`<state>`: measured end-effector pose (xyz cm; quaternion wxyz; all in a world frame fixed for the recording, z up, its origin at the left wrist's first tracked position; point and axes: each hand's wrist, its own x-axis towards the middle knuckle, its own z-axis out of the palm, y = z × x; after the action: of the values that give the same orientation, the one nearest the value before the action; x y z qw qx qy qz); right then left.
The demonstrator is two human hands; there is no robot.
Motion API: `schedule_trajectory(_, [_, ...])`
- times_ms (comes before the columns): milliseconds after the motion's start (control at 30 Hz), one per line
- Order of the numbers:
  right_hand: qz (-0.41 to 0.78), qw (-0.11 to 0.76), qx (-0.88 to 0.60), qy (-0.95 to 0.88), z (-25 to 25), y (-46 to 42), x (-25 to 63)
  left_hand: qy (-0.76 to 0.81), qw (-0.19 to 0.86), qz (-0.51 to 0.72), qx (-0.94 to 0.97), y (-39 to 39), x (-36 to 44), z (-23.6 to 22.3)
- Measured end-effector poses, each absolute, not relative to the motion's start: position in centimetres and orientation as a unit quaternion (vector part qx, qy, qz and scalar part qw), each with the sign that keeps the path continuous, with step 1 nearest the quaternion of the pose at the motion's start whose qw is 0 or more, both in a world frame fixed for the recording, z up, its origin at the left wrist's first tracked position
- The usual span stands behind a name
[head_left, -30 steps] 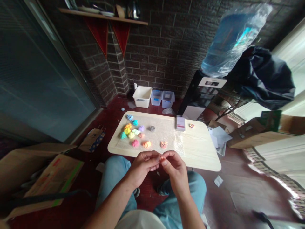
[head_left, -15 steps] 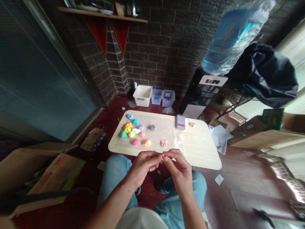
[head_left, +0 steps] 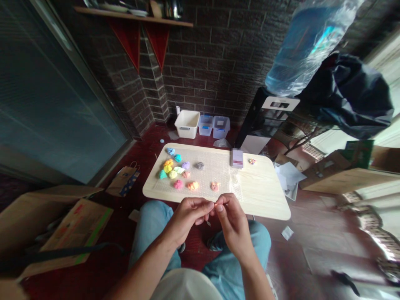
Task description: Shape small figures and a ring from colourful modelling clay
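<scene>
My left hand point(head_left: 196, 211) and my right hand point(head_left: 230, 214) meet in front of the low table's near edge, above my knees. Between their fingertips they pinch a tiny piece of orange clay point(head_left: 215, 204), mostly covered by the fingers. Just beyond, on bubble wrap point(head_left: 209, 175), lies a pink animal face of clay point(head_left: 215, 186). Left of it sit an orange clay lump point(head_left: 193, 186) and a deep pink one point(head_left: 178, 184). Several more soft lumps in blue, yellow, green and purple cluster at the table's left, with a grey lump point(head_left: 200, 166) apart from them.
The pale table point(head_left: 265, 196) also bears a small box point(head_left: 237, 158) and a multicoloured clay ball point(head_left: 252, 161). Behind it stand a white bin point(head_left: 187, 125), clear blue tubs point(head_left: 221, 127) and a water dispenser point(head_left: 256, 125). Cardboard boxes point(head_left: 68, 233) flank me on the floor.
My right fingers have curled in closer over the orange piece, so less of it shows. The hands stay in nearly the same spot; the view has shifted slightly.
</scene>
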<state>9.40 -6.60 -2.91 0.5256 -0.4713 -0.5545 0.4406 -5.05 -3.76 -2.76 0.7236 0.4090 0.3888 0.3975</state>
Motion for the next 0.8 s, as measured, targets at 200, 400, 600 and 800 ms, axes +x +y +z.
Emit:
schedule_trajectory(200, [0.311,0.530,-0.492,-0.617,-2.81,-6.71,9.46,0.389,0.736,0.394,0.389,-3.70,-5.22,-2.81])
schedule_trajectory(400, [0.360,0.542,-0.484,-0.585,-2.48,-7.17,10.02,0.371,0.751,0.400,0.372,-3.82,-5.19,-2.81])
schedule_trajectory(600, [0.412,0.558,-0.465,-0.550,-2.38,-7.27,10.14,0.366,0.740,0.398,0.400,-3.71,-5.19,-2.76])
schedule_trajectory(800, [0.433,0.562,-0.455,-0.538,-2.69,-7.20,10.03,0.384,0.720,0.384,0.433,-4.00,-5.17,-2.22])
